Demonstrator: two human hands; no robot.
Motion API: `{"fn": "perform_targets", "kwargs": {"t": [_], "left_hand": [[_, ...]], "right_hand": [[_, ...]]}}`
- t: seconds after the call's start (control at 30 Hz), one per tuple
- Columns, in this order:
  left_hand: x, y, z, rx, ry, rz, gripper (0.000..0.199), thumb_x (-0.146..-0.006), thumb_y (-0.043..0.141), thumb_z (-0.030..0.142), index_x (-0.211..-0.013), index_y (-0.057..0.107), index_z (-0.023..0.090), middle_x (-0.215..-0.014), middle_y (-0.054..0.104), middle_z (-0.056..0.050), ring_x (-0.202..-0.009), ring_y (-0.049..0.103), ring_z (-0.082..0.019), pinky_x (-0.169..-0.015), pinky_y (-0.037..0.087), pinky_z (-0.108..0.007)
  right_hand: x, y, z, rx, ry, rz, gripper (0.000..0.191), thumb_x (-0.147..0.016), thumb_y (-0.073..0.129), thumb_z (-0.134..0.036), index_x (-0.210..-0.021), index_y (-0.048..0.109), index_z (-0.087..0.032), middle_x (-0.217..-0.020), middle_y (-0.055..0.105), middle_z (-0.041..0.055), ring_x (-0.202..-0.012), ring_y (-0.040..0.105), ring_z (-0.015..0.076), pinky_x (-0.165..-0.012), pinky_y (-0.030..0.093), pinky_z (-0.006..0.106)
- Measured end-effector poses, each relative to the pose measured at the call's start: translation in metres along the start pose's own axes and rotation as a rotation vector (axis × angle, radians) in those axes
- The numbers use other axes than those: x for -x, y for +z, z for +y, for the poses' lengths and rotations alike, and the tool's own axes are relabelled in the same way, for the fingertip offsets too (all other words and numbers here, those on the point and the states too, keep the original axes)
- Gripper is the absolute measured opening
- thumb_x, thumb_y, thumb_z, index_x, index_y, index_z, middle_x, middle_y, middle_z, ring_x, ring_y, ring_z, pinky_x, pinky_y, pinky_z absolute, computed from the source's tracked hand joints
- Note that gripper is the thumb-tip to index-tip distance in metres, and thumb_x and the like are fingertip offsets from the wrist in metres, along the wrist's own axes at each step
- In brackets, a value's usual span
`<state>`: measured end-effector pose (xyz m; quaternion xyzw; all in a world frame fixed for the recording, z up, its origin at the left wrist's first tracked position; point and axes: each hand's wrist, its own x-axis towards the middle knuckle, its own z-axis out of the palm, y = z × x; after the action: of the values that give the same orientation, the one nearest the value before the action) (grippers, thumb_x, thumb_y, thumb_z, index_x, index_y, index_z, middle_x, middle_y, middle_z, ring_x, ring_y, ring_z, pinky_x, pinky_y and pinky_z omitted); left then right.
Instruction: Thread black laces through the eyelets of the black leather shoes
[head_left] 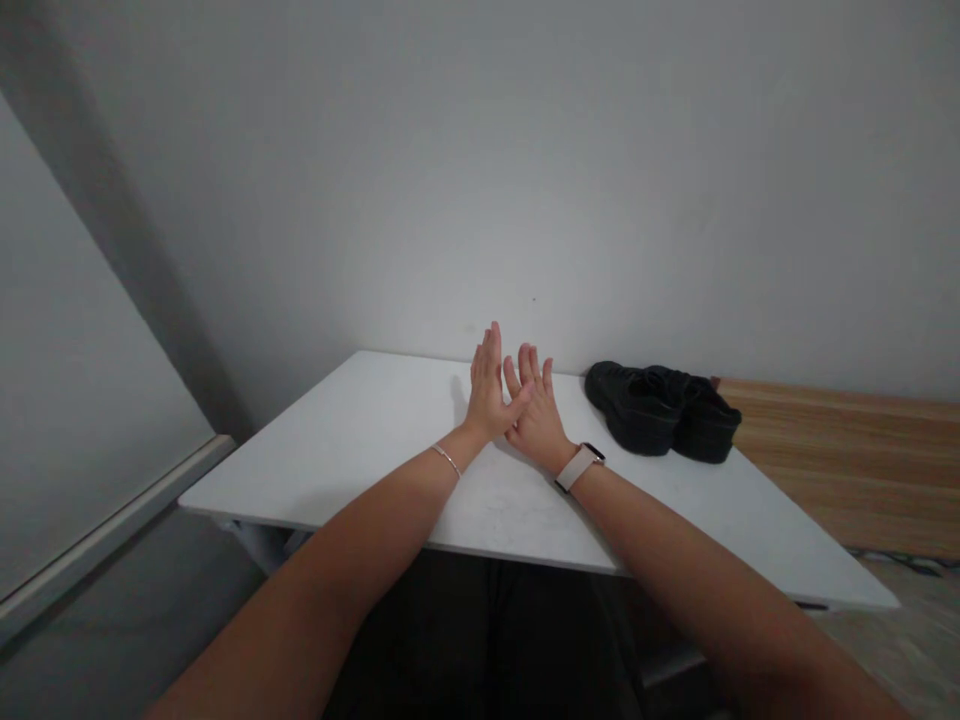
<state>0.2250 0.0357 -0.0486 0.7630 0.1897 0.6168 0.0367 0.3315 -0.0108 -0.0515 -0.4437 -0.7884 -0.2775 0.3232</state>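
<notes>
My left hand (490,392) is raised over the middle of the white table (322,440), its fingers stretched up and its thumb reaching across to the other hand. Close against it is my right hand (538,415), fingers spread and pointing away from me. The two hands touch near the left thumb, and I see nothing held in either. A thin bracelet (448,460) circles the left wrist. On the right wrist sits a watch with a pale band (576,468). A pair of black shoes (664,410) stands on the table to the right of my hands.
Behind the table rises a plain pale wall (480,180). A wooden board surface (847,460) lies beyond the table's right edge. At the left, a white panel (75,380) stands above a ledge. My dark-clothed legs (487,640) are below the table's front edge.
</notes>
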Motion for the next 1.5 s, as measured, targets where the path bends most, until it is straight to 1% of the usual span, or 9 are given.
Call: {"fn": "perform_targets", "kwargs": {"t": [0.17, 0.33, 0.53, 0.73, 0.93, 1.07, 1.27, 1.4, 1.5], "left_hand": [[0.002, -0.002, 0.0, 0.004, 0.012, -0.003, 0.089, -0.084, 0.047, 0.064, -0.148, -0.009, 0.036, -0.16, 0.002, -0.002, -0.146, 0.003, -0.029, -0.117, 0.004, -0.052], [0.001, 0.001, -0.005, -0.026, 0.017, -0.03, 0.084, -0.084, 0.041, 0.067, -0.147, -0.008, 0.04, -0.16, 0.001, 0.004, -0.146, 0.002, -0.028, -0.118, 0.003, -0.049], [0.0, 0.003, -0.004, -0.036, -0.007, -0.043, 0.083, -0.085, 0.039, 0.067, -0.148, -0.004, 0.035, -0.159, 0.006, -0.002, -0.146, 0.005, -0.029, -0.117, 0.004, -0.05], [0.001, -0.003, 0.003, -0.014, -0.038, -0.061, 0.076, -0.086, 0.039, 0.066, -0.148, 0.003, 0.038, -0.159, 0.009, 0.0, -0.146, 0.004, -0.028, -0.118, 0.004, -0.052], [0.002, -0.002, 0.002, -0.048, -0.072, -0.083, 0.082, -0.087, 0.036, 0.067, -0.149, 0.008, 0.022, -0.158, 0.012, -0.013, -0.145, 0.007, -0.029, -0.117, 0.005, -0.05], [0.003, 0.001, -0.001, -0.05, -0.114, -0.105, 0.083, -0.085, 0.038, 0.069, -0.148, 0.01, 0.023, -0.157, 0.014, -0.016, -0.145, 0.008, -0.03, -0.116, 0.006, -0.053], [0.004, 0.001, -0.003, -0.006, -0.125, -0.138, 0.078, -0.086, 0.043, 0.063, -0.148, 0.008, 0.031, -0.159, 0.012, -0.009, -0.146, 0.005, -0.026, -0.117, 0.004, -0.05], [0.003, -0.002, -0.001, 0.011, -0.117, -0.135, 0.079, -0.087, 0.048, 0.058, -0.148, 0.005, 0.032, -0.159, 0.011, -0.01, -0.146, 0.006, -0.026, -0.117, 0.007, -0.051], [0.002, -0.004, -0.002, 0.036, -0.109, -0.137, 0.075, -0.09, 0.046, 0.053, -0.148, 0.005, 0.029, -0.158, 0.012, -0.013, -0.146, 0.009, -0.027, -0.116, 0.01, -0.052]], "right_hand": [[0.002, -0.003, -0.002, 0.03, 0.005, -0.006, 0.092, -0.085, 0.045, -0.03, -0.147, -0.021, -0.019, -0.157, -0.022, 0.0078, -0.144, -0.01, 0.0342, -0.113, 0.006, 0.062], [-0.001, -0.002, 0.001, 0.007, 0.047, -0.059, 0.085, -0.087, 0.042, -0.032, -0.15, -0.014, -0.018, -0.158, -0.017, 0.0074, -0.144, -0.012, 0.0314, -0.113, -0.001, 0.061], [-0.002, -0.005, -0.001, 0.004, 0.095, -0.108, 0.085, -0.088, 0.042, -0.032, -0.149, -0.014, -0.017, -0.159, -0.012, 0.0062, -0.144, -0.013, 0.0315, -0.113, -0.002, 0.062], [-0.002, -0.011, -0.004, -0.015, 0.108, -0.134, 0.083, -0.089, 0.041, -0.031, -0.15, -0.015, -0.023, -0.16, -0.009, 0.0033, -0.144, -0.012, 0.033, -0.111, -0.004, 0.065], [-0.002, -0.01, -0.001, 0.018, 0.079, -0.114, 0.083, -0.088, 0.043, -0.03, -0.151, -0.01, -0.022, -0.159, -0.013, 0.0042, -0.144, -0.011, 0.0317, -0.113, -0.001, 0.061], [-0.001, -0.007, 0.002, 0.041, 0.072, -0.109, 0.084, -0.086, 0.044, -0.029, -0.151, -0.008, -0.019, -0.159, -0.014, 0.0053, -0.145, -0.01, 0.0311, -0.113, 0.0, 0.06], [-0.001, -0.008, 0.0, -0.004, 0.093, -0.139, 0.08, -0.086, 0.045, -0.029, -0.152, -0.001, -0.021, -0.159, -0.01, 0.0036, -0.145, -0.01, 0.0309, -0.113, -0.002, 0.061], [-0.003, -0.025, 0.011, 0.032, 0.034, -0.146, 0.076, -0.084, 0.049, -0.026, -0.151, 0.013, -0.018, -0.16, 0.007, 0.0069, -0.145, 0.0, 0.0312, -0.114, 0.002, 0.06], [0.0, -0.051, 0.037, 0.096, 0.103, -0.119, 0.057, -0.09, 0.046, -0.026, -0.145, 0.033, -0.017, -0.148, 0.041, 0.0101, -0.138, 0.032, 0.0274, -0.115, 0.012, 0.052]]}}
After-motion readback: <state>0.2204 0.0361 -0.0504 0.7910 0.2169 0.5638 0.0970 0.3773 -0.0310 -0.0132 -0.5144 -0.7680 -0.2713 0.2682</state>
